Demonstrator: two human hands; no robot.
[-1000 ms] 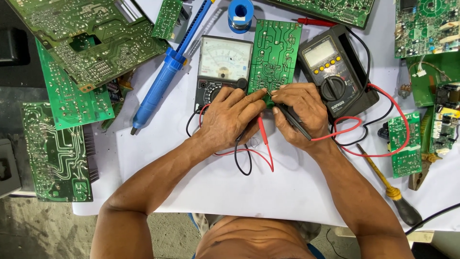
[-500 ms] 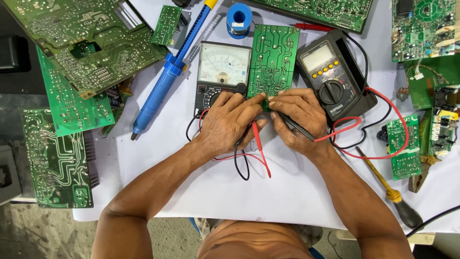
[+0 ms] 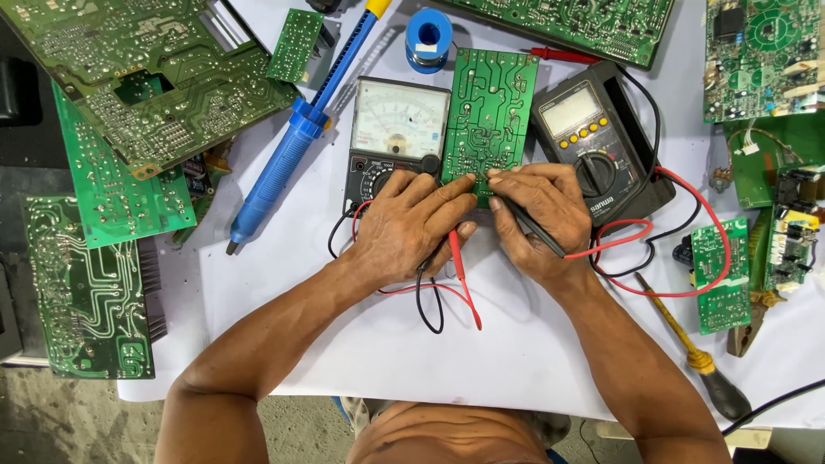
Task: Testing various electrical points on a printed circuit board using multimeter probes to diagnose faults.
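1. Black and thin, a test probe (image 3: 534, 230) lies clamped in the fingers of the right hand (image 3: 540, 216), its tip pressed to the lower edge of the small green circuit board (image 3: 488, 116).
2. The left hand (image 3: 411, 225) is closed on a red probe (image 3: 457, 251), fingertips resting on the same lower edge of that board, just beside the right hand's fingers.
3. The board lies solder side up on the white sheet (image 3: 516, 352), between an analogue meter (image 3: 397, 129) on its left and a black digital multimeter (image 3: 597, 146) on its right, touching or nearly touching both.
4. Red and black leads (image 3: 679, 258) loop from the digital multimeter toward the right hand; others curl under the left wrist.
5. A blue desoldering pump (image 3: 292, 155) lies slanted left of the analogue meter, and a blue solder spool (image 3: 428, 39) stands above it.
6. Larger green boards (image 3: 137, 77) are heaped at far left; a yellow-handled screwdriver (image 3: 687, 348) lies at lower right.
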